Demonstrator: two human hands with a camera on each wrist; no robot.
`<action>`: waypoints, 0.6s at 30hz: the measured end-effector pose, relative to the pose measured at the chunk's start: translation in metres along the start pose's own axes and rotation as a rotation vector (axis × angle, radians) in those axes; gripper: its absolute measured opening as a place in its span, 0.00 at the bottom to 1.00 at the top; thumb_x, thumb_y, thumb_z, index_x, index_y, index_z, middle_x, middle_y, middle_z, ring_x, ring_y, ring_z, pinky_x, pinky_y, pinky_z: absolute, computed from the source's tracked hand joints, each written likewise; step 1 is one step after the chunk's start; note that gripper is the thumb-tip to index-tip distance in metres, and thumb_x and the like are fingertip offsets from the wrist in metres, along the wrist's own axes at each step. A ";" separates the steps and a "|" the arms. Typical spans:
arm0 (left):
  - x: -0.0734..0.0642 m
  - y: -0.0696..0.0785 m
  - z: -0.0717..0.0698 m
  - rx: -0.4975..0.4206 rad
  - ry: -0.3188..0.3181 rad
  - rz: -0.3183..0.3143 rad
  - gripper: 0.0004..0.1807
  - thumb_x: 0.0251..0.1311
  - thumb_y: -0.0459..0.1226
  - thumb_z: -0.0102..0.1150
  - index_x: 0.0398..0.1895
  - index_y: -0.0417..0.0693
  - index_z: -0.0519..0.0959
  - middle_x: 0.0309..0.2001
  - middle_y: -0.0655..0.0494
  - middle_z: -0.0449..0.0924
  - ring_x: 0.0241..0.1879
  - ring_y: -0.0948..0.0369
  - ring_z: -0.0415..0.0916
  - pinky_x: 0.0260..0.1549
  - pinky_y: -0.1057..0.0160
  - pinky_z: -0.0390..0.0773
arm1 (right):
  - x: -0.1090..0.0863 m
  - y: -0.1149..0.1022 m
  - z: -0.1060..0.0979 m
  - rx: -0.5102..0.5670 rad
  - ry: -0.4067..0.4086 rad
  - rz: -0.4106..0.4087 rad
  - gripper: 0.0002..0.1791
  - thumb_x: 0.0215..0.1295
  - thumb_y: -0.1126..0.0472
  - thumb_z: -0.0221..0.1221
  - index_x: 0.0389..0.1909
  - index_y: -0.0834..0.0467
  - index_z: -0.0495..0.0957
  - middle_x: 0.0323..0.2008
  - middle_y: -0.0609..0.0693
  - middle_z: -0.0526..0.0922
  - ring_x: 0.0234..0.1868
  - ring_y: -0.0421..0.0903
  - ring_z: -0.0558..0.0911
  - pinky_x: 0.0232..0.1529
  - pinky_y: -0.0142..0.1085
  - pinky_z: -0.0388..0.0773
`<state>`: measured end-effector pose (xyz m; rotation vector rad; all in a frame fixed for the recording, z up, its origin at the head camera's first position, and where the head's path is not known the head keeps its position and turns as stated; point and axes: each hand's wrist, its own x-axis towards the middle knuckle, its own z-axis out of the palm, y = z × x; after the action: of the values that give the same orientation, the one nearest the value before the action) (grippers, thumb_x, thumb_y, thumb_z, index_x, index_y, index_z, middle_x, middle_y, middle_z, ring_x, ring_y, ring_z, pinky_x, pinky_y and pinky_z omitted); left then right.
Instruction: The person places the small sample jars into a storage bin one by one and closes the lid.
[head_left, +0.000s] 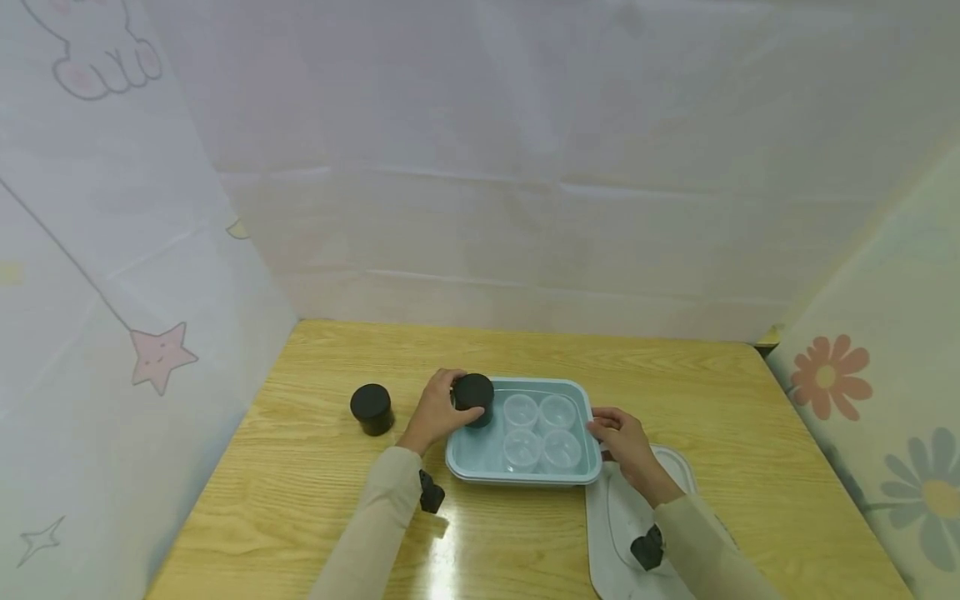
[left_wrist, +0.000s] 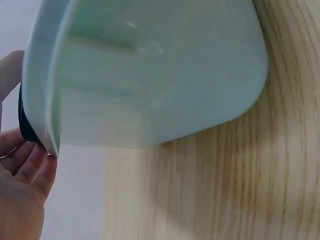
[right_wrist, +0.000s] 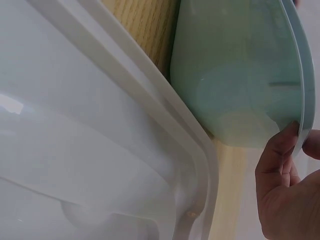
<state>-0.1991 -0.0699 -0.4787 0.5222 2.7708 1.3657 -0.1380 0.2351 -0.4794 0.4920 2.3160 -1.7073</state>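
Observation:
A light blue plastic bin (head_left: 525,479) stands mid-table, with several clear round cups (head_left: 522,451) in its right part. My left hand (head_left: 438,414) grips a black lidded jar (head_left: 474,400), thumb and fingers on opposite sides, at the bin's left end. In the left wrist view, that jar's dark edge (left_wrist: 25,120) shows behind the bin's rim, with fingertips right at the rim. At the other end my right hand (head_left: 628,448) pinches the bin's rim. The right wrist view shows its thumb and fingers (right_wrist: 277,155) on either side of the rim.
A second black jar (head_left: 372,409) stands on the wooden table (head_left: 300,500), left of my left hand. At the right front lies a large white plastic lid (head_left: 611,533), under my right forearm. Cloth sheets (head_left: 525,250) hang round the table's back and sides.

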 end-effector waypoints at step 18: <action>-0.001 -0.011 0.008 0.035 -0.022 0.075 0.34 0.49 0.35 0.71 0.60 0.38 0.67 0.56 0.43 0.70 0.57 0.48 0.65 0.55 0.50 0.72 | 0.000 0.001 0.001 0.000 0.005 -0.001 0.23 0.69 0.64 0.53 0.62 0.68 0.66 0.39 0.50 0.77 0.31 0.38 0.78 0.28 0.33 0.79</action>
<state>-0.1999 -0.0701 -0.4926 0.6450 2.7896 1.3188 -0.1376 0.2347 -0.4799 0.4952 2.3203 -1.7079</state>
